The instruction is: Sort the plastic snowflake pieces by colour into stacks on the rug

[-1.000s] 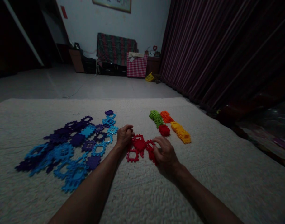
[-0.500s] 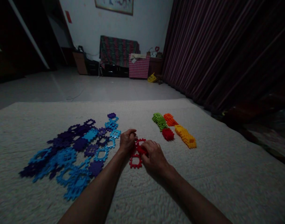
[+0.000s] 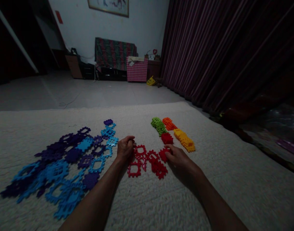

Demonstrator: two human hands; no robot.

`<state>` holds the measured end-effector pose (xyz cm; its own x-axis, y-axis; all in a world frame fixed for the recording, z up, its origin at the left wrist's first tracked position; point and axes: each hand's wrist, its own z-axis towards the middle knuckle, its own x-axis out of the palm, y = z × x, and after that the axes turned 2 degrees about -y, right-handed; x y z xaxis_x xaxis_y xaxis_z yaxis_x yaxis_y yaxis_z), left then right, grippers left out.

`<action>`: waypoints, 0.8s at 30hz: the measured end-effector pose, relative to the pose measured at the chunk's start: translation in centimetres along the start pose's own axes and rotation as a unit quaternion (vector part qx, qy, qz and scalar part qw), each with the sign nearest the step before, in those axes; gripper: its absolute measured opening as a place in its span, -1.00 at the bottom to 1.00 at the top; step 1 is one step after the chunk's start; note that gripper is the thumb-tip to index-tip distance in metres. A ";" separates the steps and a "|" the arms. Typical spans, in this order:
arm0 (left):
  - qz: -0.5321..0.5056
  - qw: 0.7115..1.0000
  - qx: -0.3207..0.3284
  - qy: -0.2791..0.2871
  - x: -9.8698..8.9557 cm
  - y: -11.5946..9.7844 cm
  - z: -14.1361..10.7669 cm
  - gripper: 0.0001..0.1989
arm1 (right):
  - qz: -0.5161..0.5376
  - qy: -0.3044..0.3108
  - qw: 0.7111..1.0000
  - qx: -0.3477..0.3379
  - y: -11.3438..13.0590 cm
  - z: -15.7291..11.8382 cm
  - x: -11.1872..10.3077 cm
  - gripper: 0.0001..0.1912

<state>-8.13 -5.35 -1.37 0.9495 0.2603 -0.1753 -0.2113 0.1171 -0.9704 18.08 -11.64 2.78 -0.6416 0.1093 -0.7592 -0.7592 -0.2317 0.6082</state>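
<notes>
A solid red piece [image 3: 163, 155] is pinched in the right hand [image 3: 178, 156], whether anything is gripped by the left hand [image 3: 125, 149] cannot be told, and the piece has apparently been carried off the red frames [image 3: 140, 157], now left uncovered, to beside the red cluster [image 3: 158, 166] near the red stack [image 3: 167, 138].

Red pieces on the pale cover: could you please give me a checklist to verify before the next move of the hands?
1. Red piece in the grip of the right hand: ok, it seems pinched at its edge.
2. That piece lifted off the pale cover: cannot tell.
3. Left hand holding something: cannot tell, its palm is hidden.
4. Loose red pieces gathered: not ok, spread between the hands.
5. Red stack uncovered: ok, beside the green stack.
6. Blue pieces apart from red ones: ok.
</notes>
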 end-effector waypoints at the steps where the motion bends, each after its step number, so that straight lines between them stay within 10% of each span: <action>1: 0.000 1.000 0.000 0.001 0.0 0.0 0.0 -0.65 | -0.026 -0.014 1.000 0.001 0.2 0.0 0.0 -0.66; 15: 0.023 1.000 0.008 -0.002 -0.2 -0.1 -0.1 -0.64 | -0.115 0.008 0.993 -0.005 0.7 -0.6 0.7 -0.51; 24: 0.013 1.000 0.006 0.000 -0.1 0.6 0.0 -0.66 | -0.090 -0.008 0.996 -0.011 1.2 -0.7 0.3 -0.77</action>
<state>-8.35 -5.26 -1.90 0.9433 0.2642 -0.2008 -0.2390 0.1213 -0.9634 17.02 -12.59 3.14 -0.4974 0.1656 -0.8516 -0.8594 -0.2281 0.4576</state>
